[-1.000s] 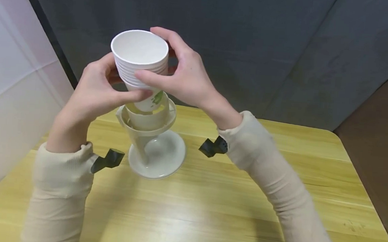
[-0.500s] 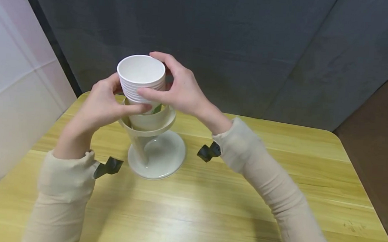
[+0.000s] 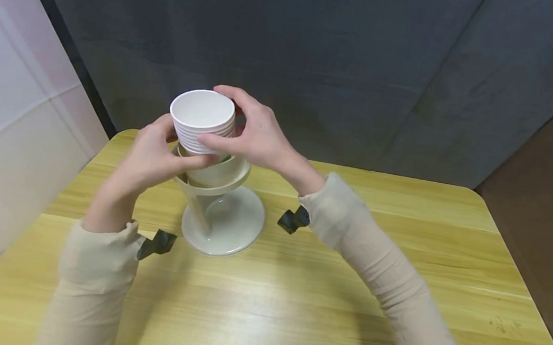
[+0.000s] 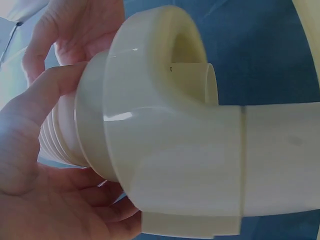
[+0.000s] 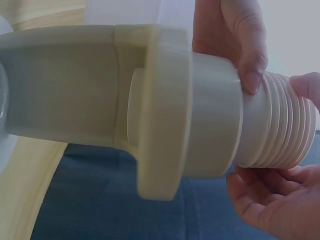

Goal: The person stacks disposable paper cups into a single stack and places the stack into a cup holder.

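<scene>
A stack of white paper cups (image 3: 201, 112), nested with several rims showing, stands mouth-up in the ring of a cream cup holder (image 3: 216, 182). Its lower part is hidden inside the holder's collar (image 5: 212, 115). My left hand (image 3: 151, 154) grips the stack low on its left side, thumb across the front just above the collar. Higher up, my right hand (image 3: 257, 134) holds the right side, thumb over the ridged rims and fingers behind. In the left wrist view, the cup stack (image 4: 62, 125) passes into the collar between both hands.
The holder's round base (image 3: 235, 225) rests on the wooden table (image 3: 297, 300). A dark grey curtain (image 3: 335, 65) hangs behind, and a white sheet (image 3: 28, 110) closes the left side. A small black device (image 3: 292, 220) sticks out from each cuff.
Both hands have lowered the cup stack from above the holder down into its collar. The green print on the cups is now almost wholly hidden. The holder has stayed in place.
</scene>
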The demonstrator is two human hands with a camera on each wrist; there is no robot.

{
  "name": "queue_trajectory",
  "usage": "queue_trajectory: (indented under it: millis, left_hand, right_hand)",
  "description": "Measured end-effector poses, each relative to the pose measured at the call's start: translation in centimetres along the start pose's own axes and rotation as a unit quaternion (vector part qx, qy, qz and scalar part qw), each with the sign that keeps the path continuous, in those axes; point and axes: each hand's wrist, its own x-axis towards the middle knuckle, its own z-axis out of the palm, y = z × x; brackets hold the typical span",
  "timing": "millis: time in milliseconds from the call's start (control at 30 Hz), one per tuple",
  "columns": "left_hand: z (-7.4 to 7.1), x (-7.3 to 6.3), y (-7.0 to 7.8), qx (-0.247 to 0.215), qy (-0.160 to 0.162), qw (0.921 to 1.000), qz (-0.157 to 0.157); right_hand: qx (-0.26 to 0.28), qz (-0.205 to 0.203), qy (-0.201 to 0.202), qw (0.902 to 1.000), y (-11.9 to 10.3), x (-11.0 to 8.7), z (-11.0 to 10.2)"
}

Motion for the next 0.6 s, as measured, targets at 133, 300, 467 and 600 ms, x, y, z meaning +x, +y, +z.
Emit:
queue_trajectory:
  millis: [133, 300, 467, 600]
  left_hand:
    - [0.5, -0.4, -0.6, 0.012, 0.007, 0.9997, 0.019]
    - [1.2, -0.8, -1.0, 0.028, 0.023, 0.9986, 0.037]
    - [1.4, -1.1, -1.2, 0.019, 0.04, 0.9982, 0.04]
    - [1.7, -1.2, -1.3, 0.006, 0.053, 0.9976, 0.045]
  right_hand:
    - [-0.004, 0.0, 0.0, 1.0, 0.4, -0.3, 0.2]
    - [-0.012, 0.004, -0.001, 0.9999, 1.1, -0.6, 0.6]
    - [-0.024, 0.01, 0.007, 0.9996, 1.8, -1.0, 1.1]
    - [-0.025, 0.025, 0.017, 0.9992, 2.1, -1.5, 1.4]
